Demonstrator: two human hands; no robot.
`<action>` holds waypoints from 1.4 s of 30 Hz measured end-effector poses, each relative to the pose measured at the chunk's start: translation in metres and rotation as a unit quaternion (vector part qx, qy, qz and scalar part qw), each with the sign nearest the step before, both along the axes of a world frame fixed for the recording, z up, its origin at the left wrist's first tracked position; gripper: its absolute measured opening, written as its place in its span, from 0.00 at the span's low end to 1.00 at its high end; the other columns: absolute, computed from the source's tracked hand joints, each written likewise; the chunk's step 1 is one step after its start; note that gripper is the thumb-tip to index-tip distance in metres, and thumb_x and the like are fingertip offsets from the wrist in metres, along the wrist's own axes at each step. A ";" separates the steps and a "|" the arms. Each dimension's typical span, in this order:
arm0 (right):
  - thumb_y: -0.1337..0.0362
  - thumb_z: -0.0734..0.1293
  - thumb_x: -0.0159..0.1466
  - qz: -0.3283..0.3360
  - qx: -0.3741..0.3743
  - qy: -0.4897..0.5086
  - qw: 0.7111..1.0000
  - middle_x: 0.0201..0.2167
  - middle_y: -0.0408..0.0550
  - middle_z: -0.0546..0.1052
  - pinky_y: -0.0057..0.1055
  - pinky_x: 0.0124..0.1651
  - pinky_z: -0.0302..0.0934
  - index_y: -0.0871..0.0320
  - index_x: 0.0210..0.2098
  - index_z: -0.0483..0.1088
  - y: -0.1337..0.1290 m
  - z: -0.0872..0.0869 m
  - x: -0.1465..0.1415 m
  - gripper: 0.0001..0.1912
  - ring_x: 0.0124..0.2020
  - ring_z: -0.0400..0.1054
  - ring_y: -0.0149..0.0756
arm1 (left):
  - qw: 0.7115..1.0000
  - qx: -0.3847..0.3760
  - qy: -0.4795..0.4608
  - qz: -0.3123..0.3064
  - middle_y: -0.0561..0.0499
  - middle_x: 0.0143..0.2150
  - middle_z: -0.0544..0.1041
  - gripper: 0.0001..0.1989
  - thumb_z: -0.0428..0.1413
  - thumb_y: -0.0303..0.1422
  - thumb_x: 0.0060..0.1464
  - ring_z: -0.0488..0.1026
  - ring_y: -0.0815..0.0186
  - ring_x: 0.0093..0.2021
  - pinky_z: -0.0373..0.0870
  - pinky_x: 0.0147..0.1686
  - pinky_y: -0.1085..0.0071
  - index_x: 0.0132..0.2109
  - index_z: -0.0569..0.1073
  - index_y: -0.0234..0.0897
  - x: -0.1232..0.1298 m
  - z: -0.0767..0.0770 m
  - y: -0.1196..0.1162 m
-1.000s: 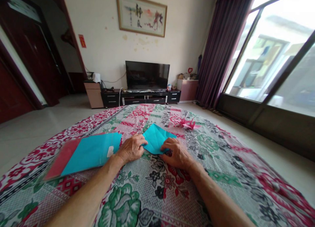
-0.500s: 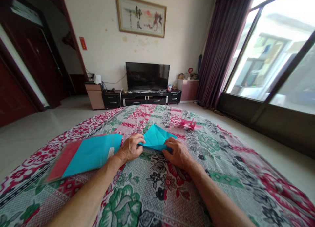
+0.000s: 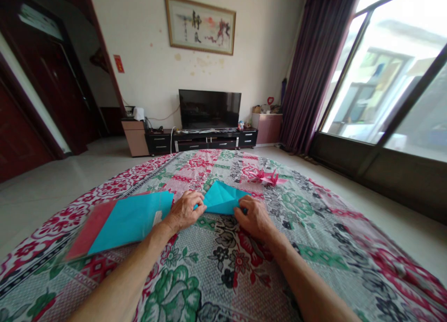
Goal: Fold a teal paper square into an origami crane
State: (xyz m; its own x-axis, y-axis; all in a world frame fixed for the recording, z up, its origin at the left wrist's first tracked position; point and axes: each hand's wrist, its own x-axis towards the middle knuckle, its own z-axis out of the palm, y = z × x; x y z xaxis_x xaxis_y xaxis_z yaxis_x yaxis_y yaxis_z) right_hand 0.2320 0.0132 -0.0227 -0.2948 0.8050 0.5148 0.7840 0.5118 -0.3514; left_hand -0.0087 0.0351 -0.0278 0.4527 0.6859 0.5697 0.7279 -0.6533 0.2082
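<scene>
A creased sheet of blue origami paper (image 3: 221, 196) lies on the flowered tablecloth, its near edge folded up and its far corner pointing away from me. My left hand (image 3: 186, 209) pinches the left end of that fold, fingers curled. At the right end, my right hand (image 3: 253, 215) grips the paper between thumb and bent fingers. Both hands cover the sheet's side corners. Left of my left hand lies a clear packet of blue and red paper (image 3: 129, 219). Pink folded paper cranes (image 3: 267, 177) rest beyond my right hand.
The round table's patterned cloth (image 3: 296, 275) stretches out on all sides of the hands. Past its far edge, a television (image 3: 210, 109) stands on a low black cabinet (image 3: 206, 140). A purple curtain (image 3: 310, 70) and large window are at right.
The near edge of the blue paper is folded up further, and its far corner sits slightly lower. My right fingers have curled in more tightly; the left hand has shifted slightly right.
</scene>
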 end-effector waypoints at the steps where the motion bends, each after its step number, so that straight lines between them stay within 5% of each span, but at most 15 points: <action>1: 0.68 0.61 0.56 0.005 0.000 -0.005 1.000 0.22 0.45 0.69 0.27 0.32 0.56 0.57 0.16 0.60 0.000 0.001 0.002 0.13 0.26 0.63 0.30 | 1.000 -0.010 0.001 -0.008 0.48 0.39 0.77 0.07 0.54 0.30 0.52 0.71 0.63 0.41 0.66 0.45 0.64 0.26 0.72 0.36 0.001 0.000 -0.001; 16: 0.64 0.63 0.57 -0.063 -0.005 -0.014 0.998 0.27 0.47 0.70 0.29 0.35 0.56 0.58 0.20 0.65 0.001 -0.002 -0.002 0.10 0.29 0.65 0.32 | 0.997 -0.076 -0.030 -0.002 0.46 0.48 0.74 0.01 0.57 0.28 0.46 0.70 0.60 0.49 0.67 0.49 0.63 0.29 0.71 0.37 0.003 -0.001 -0.009; 26: 0.69 0.61 0.56 0.062 -0.001 0.020 0.998 0.26 0.45 0.71 0.28 0.34 0.58 0.57 0.19 0.63 -0.003 0.002 0.017 0.10 0.28 0.64 0.31 | 0.997 -0.066 -0.036 -0.002 0.46 0.45 0.74 0.04 0.55 0.24 0.44 0.71 0.60 0.47 0.68 0.49 0.63 0.28 0.72 0.37 0.005 -0.001 -0.026; 35: 0.67 0.62 0.55 0.053 -0.057 0.054 0.996 0.31 0.45 0.75 0.30 0.39 0.61 0.57 0.26 0.70 -0.013 0.008 0.043 0.05 0.33 0.68 0.33 | 0.999 -0.005 -0.039 0.036 0.44 0.48 0.71 0.05 0.55 0.23 0.46 0.67 0.57 0.49 0.67 0.50 0.59 0.27 0.70 0.37 0.040 -0.003 -0.066; 42: 0.69 0.62 0.52 0.083 -0.103 0.101 0.986 0.37 0.48 0.76 0.35 0.45 0.62 0.57 0.24 0.70 -0.039 0.013 0.041 0.05 0.38 0.69 0.37 | 0.999 -0.027 -0.028 0.030 0.44 0.48 0.71 0.05 0.52 0.24 0.49 0.67 0.58 0.50 0.67 0.50 0.58 0.30 0.70 0.37 0.035 0.000 -0.085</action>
